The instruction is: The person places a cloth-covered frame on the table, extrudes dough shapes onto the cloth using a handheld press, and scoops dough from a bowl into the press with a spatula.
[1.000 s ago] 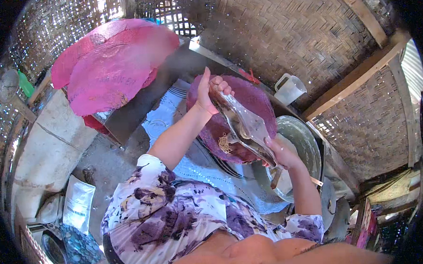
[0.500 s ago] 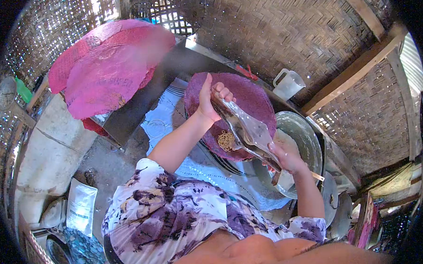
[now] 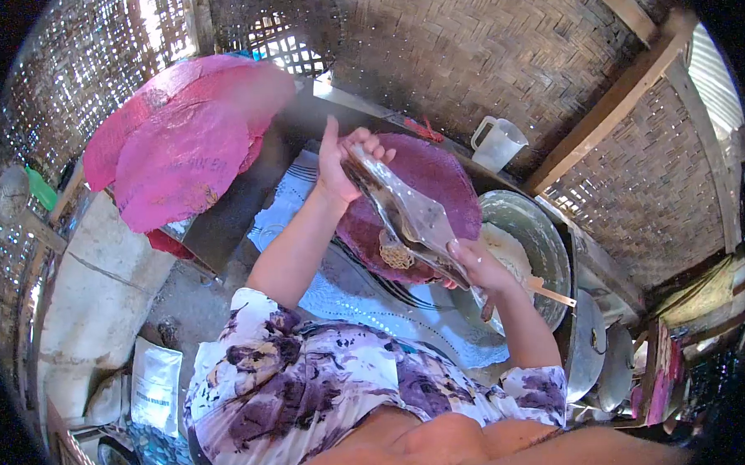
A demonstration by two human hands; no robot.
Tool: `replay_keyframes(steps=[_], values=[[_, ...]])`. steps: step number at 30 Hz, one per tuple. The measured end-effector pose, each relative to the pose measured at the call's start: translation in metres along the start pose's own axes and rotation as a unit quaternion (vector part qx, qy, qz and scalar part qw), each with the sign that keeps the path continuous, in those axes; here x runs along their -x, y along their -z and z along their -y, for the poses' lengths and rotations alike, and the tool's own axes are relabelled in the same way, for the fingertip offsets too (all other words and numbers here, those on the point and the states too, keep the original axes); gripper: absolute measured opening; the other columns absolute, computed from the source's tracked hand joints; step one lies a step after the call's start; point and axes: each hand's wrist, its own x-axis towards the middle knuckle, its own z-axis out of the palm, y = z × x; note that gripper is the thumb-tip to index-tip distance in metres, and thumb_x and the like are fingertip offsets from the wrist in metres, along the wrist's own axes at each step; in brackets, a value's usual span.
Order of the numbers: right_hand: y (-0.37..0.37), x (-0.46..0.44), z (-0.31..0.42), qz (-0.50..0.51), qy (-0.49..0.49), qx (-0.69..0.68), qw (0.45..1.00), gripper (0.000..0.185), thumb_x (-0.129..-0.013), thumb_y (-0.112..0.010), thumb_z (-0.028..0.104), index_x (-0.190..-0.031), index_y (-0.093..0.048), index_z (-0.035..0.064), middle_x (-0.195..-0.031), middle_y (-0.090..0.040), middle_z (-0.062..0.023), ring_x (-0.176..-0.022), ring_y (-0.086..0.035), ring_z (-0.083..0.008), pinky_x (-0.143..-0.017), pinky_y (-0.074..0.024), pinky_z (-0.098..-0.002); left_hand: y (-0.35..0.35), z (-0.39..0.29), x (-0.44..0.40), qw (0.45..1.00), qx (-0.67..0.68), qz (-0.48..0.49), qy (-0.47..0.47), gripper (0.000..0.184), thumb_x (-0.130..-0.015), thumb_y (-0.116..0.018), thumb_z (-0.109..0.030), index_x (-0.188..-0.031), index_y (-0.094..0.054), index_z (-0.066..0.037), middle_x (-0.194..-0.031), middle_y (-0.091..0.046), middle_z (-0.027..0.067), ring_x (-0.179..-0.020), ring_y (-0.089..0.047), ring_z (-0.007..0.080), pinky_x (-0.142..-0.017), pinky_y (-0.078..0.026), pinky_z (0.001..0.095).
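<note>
A long, glossy plastic sheet [image 3: 413,218], see-through on one side and dark along the other, slants between my hands. My left hand [image 3: 349,163] grips its upper end, thumb pointing up. At the lower end, my right hand [image 3: 484,269] has its fingers closed on the sheet. Beneath lies a round purple-pink tray [image 3: 444,167], bearing a small tangle of beige, noodle-like strands [image 3: 396,254]. Beside my right hand is a large metal basin [image 3: 553,233] holding a pale, floury mass [image 3: 504,247]. A flat wooden handle [image 3: 551,292] sticks out over its rim.
Large pink round sheets [image 3: 178,162] are piled at the left. A clear plastic jug [image 3: 499,146] stands behind the basin. White cloth [image 3: 342,292] spreads under the tray. Metal lids [image 3: 588,344] lean at the right, and woven walls [image 3: 464,46] enclose the space.
Both hands and the plastic sheet have shifted slightly left in the view, which has itself moved a little. My grip on both ends stays much the same.
</note>
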Motion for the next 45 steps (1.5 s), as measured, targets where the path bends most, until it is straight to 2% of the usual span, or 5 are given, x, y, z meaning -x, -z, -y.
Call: replay_keyframes(steps=[18, 22, 33, 35, 45], values=[[0.008, 0.029, 0.007, -0.042, 0.084, -0.09, 0.992, 0.063, -0.078, -0.045, 0.059, -0.096, -0.055, -0.0001, -0.077, -0.058, -0.0084, -0.066, -0.057, -0.0155, -0.057, -0.0461, -0.028, -0.037, 0.002, 0.032, 0.967, -0.233, 0.094, 0.035, 0.086, -0.079, -0.018, -0.068, -0.127, -0.03, 0.003, -0.132, -0.031, 0.0195, -0.123, -0.031, 0.0286, -0.103, -0.021, 0.0393], [0.001, 0.017, -0.002, -0.008, 0.084, -0.16, 0.983, 0.058, -0.08, -0.047, 0.054, -0.101, -0.053, -0.0001, -0.088, -0.058, -0.0087, -0.078, -0.055, -0.0153, -0.067, -0.0452, -0.028, -0.023, 0.004, 0.057, 0.551, -0.79, 0.259, -0.066, 0.073, -0.074, -0.062, -0.037, -0.128, -0.03, 0.0, -0.129, -0.037, 0.0167, -0.121, -0.033, 0.0271, -0.101, -0.024, 0.0376], [-0.017, -0.04, -0.012, -0.142, 0.159, 0.0, 0.977, 0.042, -0.083, -0.051, 0.039, -0.11, -0.056, 0.0076, -0.084, -0.06, -0.0062, -0.074, -0.056, -0.0173, -0.069, -0.0447, -0.0281, 0.087, 0.007, 0.089, 0.425, -0.872, 0.047, -0.239, 0.045, -0.073, -0.066, -0.013, -0.113, -0.047, -0.004, -0.099, -0.053, 0.008, -0.093, -0.051, 0.0204, -0.084, -0.042, 0.0357], [-0.01, -0.051, -0.037, -0.221, 0.182, 0.19, 0.939, 0.03, -0.081, -0.053, 0.03, -0.102, -0.062, 0.0101, -0.081, -0.059, -0.0088, -0.076, -0.057, -0.0229, -0.072, -0.0445, -0.031, 0.049, 0.007, 0.108, 0.74, -0.648, -0.128, -0.132, 0.045, -0.072, -0.068, -0.014, -0.11, -0.047, -0.003, -0.092, -0.051, 0.0074, -0.088, -0.047, 0.0189, -0.083, -0.041, 0.0385], [-0.019, -0.06, -0.057, -0.258, 0.147, 0.345, 0.89, 0.022, -0.078, -0.053, 0.021, -0.092, -0.064, 0.0097, -0.082, -0.055, -0.0124, -0.087, -0.052, -0.0285, -0.079, -0.0408, -0.0373, 0.074, -0.012, 0.112, 0.694, -0.706, -0.114, -0.081, 0.039, -0.072, -0.066, -0.017, -0.106, -0.051, -0.005, -0.087, -0.054, 0.0061, -0.084, -0.051, 0.0218, -0.081, -0.042, 0.0377]])
